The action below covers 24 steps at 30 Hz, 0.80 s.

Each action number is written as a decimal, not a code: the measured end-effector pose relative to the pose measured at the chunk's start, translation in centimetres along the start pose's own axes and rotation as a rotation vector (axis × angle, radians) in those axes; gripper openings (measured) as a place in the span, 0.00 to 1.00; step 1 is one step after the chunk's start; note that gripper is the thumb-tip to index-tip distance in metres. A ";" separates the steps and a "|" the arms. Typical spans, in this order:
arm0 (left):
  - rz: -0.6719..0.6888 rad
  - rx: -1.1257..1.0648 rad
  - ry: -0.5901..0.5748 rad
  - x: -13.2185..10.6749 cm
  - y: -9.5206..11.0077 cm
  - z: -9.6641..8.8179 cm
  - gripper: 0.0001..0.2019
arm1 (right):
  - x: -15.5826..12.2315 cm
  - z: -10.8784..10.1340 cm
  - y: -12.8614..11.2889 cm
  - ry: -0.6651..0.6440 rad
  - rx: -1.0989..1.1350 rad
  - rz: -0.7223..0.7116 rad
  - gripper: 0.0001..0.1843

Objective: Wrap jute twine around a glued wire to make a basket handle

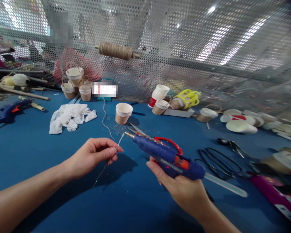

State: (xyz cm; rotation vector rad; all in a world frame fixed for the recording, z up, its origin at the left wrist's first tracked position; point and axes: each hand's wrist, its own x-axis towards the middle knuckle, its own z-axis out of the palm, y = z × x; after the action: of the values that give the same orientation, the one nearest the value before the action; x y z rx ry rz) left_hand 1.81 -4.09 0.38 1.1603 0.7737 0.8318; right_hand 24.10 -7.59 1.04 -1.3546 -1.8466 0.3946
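Note:
My left hand pinches a short piece of twine above the blue table; the twine's upper end rises toward the nozzle of a blue glue gun. My right hand is wrapped round the glue gun's grip, and a glue stick pokes out of its back. The nozzle points left and almost touches the twine's tip. Red-handled scissors lie on the table just behind the gun.
A twine-wrapped cup stands behind the hands, more small basket cups and a twine spool sit by the mesh screen. White cloth and a second glue gun lie left. Black scissors and paper cups lie right. A person sits beyond the mesh.

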 end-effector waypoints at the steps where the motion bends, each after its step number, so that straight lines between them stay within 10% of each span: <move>1: 0.002 0.001 -0.002 0.0 0.0 0.0 0.08 | 0.1 0.1 0.0 0.007 0.026 0.003 0.07; 12: 0.006 -0.029 -0.010 -0.1 0.0 0.0 0.09 | 0.3 -0.2 -1.8 -0.120 0.378 0.406 0.10; 24: -0.008 -0.064 -0.009 -0.1 -0.1 0.0 0.08 | 0.3 -0.3 -1.7 -0.153 0.416 0.415 0.10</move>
State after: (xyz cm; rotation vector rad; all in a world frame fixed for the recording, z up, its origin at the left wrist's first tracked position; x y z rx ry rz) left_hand 1.82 -4.17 0.32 1.1025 0.7385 0.8385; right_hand 23.15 -8.01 2.51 -1.4309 -1.4768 1.0602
